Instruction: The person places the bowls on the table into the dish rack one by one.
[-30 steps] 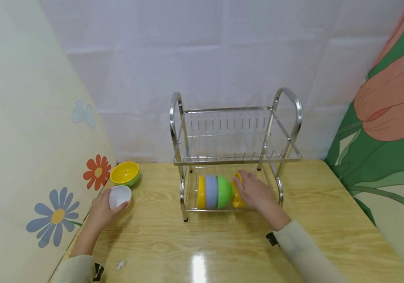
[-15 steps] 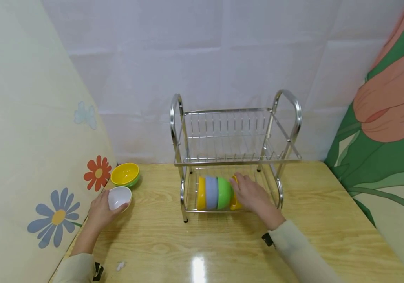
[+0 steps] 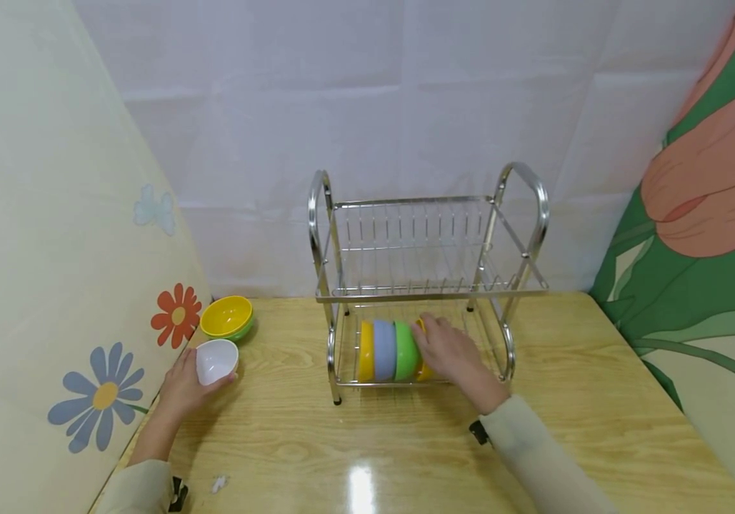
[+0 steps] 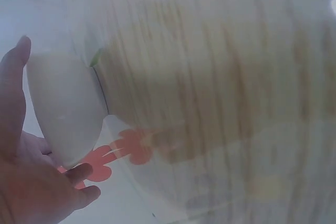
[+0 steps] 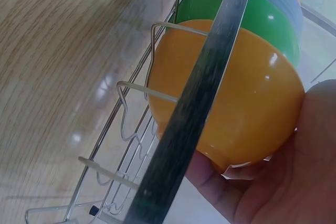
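At the left of the head view, my left hand (image 3: 182,385) grips a white bowl (image 3: 216,361), thumb on one side and fingers on the other; the left wrist view shows the bowl (image 4: 65,106) from its outer side. My right hand (image 3: 452,351) holds a yellow bowl (image 5: 252,103) on edge in the lower tier of the dish rack (image 3: 406,295). That bowl is mostly behind the hand in the head view. It stands right against a green bowl (image 3: 407,350). A blue bowl (image 3: 384,350) and another yellow bowl (image 3: 366,351) complete the row leftward.
Behind the white bowl, a yellow bowl (image 3: 228,314) sits nested in a green one (image 3: 241,332) by the left wall. The rack's upper tier overhangs the lower one, and its front bar (image 5: 199,98) crosses the right wrist view. A small white scrap (image 3: 220,483) lies near the front.
My right hand has shifted left with the yellow bowl, bringing it up close to the green bowl. The left hand and white bowl have barely moved.
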Motion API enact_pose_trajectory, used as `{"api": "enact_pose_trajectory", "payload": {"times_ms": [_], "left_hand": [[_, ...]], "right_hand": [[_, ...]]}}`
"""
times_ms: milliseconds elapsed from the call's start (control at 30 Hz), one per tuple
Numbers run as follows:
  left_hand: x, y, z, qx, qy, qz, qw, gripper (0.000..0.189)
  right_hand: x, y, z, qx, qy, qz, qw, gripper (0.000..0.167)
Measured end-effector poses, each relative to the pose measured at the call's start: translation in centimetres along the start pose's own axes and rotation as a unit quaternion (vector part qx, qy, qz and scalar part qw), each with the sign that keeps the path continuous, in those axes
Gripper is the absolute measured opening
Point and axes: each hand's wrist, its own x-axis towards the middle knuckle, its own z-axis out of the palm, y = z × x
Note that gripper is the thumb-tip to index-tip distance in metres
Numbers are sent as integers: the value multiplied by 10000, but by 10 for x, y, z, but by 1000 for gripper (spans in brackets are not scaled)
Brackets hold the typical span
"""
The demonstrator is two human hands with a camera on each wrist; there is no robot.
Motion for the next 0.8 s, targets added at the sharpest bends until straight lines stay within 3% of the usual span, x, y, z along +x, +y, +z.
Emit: {"api": "enact_pose_trajectory", "payload": {"times_ms": [433,800], "left_hand": [[6,-3,8,-134,-162,-339,9992,134],[8,-5,11,-305,-150,-563,9978,135]], "right_hand": [[5,-4,5,-122,-152,96,9998,51],[7,-6,7,-105,-262,74,9996,56]]}}
